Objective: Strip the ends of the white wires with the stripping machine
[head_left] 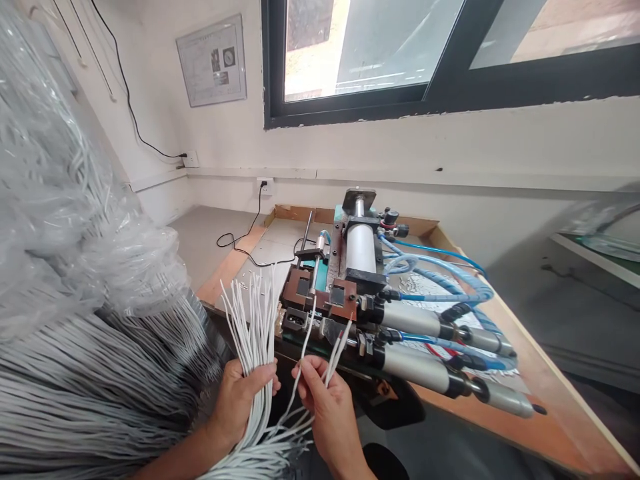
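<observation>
My left hand [246, 395] is closed round a thick bundle of white cables [256, 327], their ends fanned upward. Just to its right, my right hand [325, 397] pinches one white cable [307, 337] between thumb and finger. That cable's tip reaches up into the jaw area of a pneumatic machine [320, 287] with brown blocks. A few more cables [340, 350] stick up from between the other fingers of my right hand; dark or coppery tips show on them. Below both hands the cable lengths run together and hang down.
A large mass of grey-white cables [90, 387], partly under clear plastic [75, 200], fills the left side. Silver cylinders [415, 363] and blue air hoses [450, 287] extend right from the machine. Wooden edging [550, 400] borders the bench. A black power cord [245, 253] crosses behind.
</observation>
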A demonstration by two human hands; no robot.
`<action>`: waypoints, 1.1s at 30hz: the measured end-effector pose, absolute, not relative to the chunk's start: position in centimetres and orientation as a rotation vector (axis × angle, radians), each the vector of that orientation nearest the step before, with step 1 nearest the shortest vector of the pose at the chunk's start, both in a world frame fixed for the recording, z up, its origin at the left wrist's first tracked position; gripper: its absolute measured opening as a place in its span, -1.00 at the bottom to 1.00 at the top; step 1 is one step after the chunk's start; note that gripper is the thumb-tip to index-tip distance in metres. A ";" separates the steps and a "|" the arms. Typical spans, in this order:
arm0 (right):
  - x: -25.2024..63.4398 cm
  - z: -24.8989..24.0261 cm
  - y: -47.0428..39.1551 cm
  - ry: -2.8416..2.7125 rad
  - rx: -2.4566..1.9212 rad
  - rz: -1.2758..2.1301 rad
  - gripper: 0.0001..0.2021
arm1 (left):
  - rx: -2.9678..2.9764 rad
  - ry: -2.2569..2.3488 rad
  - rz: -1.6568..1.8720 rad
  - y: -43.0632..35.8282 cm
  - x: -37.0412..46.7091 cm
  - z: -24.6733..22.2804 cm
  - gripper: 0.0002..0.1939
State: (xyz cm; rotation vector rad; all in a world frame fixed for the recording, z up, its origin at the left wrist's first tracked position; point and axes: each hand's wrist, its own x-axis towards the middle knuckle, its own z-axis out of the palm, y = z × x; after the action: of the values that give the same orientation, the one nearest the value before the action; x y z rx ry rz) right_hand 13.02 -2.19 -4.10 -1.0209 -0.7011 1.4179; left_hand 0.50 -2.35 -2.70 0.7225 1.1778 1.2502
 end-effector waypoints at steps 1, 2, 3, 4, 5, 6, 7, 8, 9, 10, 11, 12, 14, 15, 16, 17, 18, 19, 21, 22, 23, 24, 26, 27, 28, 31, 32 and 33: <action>13.1 -4.1 -2.3 -0.705 -1.025 1.425 -0.73 | 0.697 1.183 1.256 -2.3 0.5 -2.6 -0.75; 13.1 -4.0 -2.5 -0.709 -1.029 1.430 -0.73 | 0.673 1.189 1.259 -2.3 0.6 -2.6 -0.74; 13.2 -3.9 -2.5 -0.713 -1.032 1.435 -0.73 | 0.654 1.195 1.257 -2.3 0.6 -2.5 -0.73; 13.2 -3.9 -2.5 -0.714 -1.037 1.441 -0.72 | 0.639 1.203 1.253 -2.2 0.6 -2.5 -0.72; 13.2 -3.8 -2.4 -0.708 -1.046 1.448 -0.72 | 0.629 1.210 1.249 -2.2 0.7 -2.4 -0.71; 13.2 -3.8 -2.3 -0.697 -1.057 1.456 -0.71 | 0.627 1.216 1.247 -2.2 0.7 -2.4 -0.70; 13.2 -3.9 -2.2 -0.679 -1.071 1.463 -0.70 | 0.633 1.219 1.246 -2.2 0.7 -2.4 -0.69; 13.3 -4.0 -2.0 -0.664 -1.084 1.475 -0.70 | 0.645 1.223 1.245 -2.2 0.7 -2.5 -0.70; 13.3 -4.1 -1.9 -0.649 -1.092 1.486 -0.69 | 0.664 1.225 1.242 -2.3 0.7 -2.5 -0.72; 13.3 -4.2 -1.8 -0.640 -1.097 1.498 -0.69 | 0.688 1.229 1.239 -2.3 0.6 -2.6 -0.75; 13.3 -4.3 -1.7 -0.635 -1.098 1.507 -0.69 | 0.715 1.232 1.233 -2.4 0.5 -2.7 -0.79; 13.3 -4.4 -1.6 -0.635 -1.098 1.513 -0.70 | 0.741 1.235 1.225 -2.4 0.5 -2.7 -0.80; 13.4 -4.4 -1.6 -0.641 -1.093 1.517 -0.70 | 0.775 1.236 1.210 -2.5 0.3 -2.9 -0.81; 13.4 -4.4 -1.5 -0.639 -1.093 1.517 -0.70 | 0.782 1.236 1.206 -2.5 0.3 -2.9 -0.81; 13.4 -4.2 -1.4 -0.634 -1.092 1.519 -0.71 | 0.784 1.235 1.201 -2.6 0.2 -2.9 -0.81; 13.4 -4.1 -1.3 -0.625 -1.090 1.526 -0.72 | 0.783 1.234 1.197 -2.6 0.2 -3.0 -0.82; 13.4 -3.9 -1.2 -0.616 -1.081 1.540 -0.72 | 0.780 1.233 1.195 -2.6 0.2 -3.1 -0.82; 13.4 -3.8 -1.0 -0.612 -1.064 1.558 -0.72 | 0.781 1.230 1.189 -2.6 0.2 -3.2 -0.82; 13.2 -3.5 -0.7 -0.623 -1.013 1.583 -0.68 | 0.796 1.207 1.168 -2.7 0.3 -3.4 -0.82; 13.0 -3.4 -0.5 -0.640 -0.992 1.584 -0.67 | 0.809 1.190 1.156 -2.8 0.3 -3.5 -0.81; 12.8 -3.3 -0.4 -0.659 -0.980 1.575 -0.67 | 0.823 1.173 1.144 -2.8 0.3 -3.6 -0.81; 12.6 -3.3 -0.3 -0.679 -0.979 1.557 -0.67 | 0.835 1.157 1.133 -2.9 0.4 -3.7 -0.81; 12.3 -3.2 -0.5 -0.706 -0.991 1.513 -0.69 | 0.848 1.129 1.128 -3.0 0.5 -3.7 -0.84; 12.2 -3.2 -0.6 -0.700 -0.994 1.494 -0.70 | 0.850 1.112 1.140 -3.1 0.5 -3.6 -0.85; 12.1 -3.3 -0.8 -0.678 -0.996 1.477 -0.70 | 0.849 1.089 1.160 -3.1 0.6 -3.4 -0.87; 12.2 -3.6 -1.5 -0.572 -1.009 1.442 -0.71 | 0.797 1.047 1.233 -3.0 0.6 -3.1 -0.88; 12.3 -3.8 -1.8 -0.547 -1.016 1.435 -0.72 | 0.756 1.058 1.246 -3.0 0.6 -3.1 -0.87; 12.4 -4.1 -2.0 -0.534 -1.023 1.428 -0.73 | 0.708 1.079 1.249 -2.9 0.5 -3.1 -0.86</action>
State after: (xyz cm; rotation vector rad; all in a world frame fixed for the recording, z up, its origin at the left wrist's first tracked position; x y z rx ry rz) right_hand 12.44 -1.97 -4.07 -1.0230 -0.5337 1.4279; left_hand 0.52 -2.94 -3.09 0.7082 1.0785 1.2493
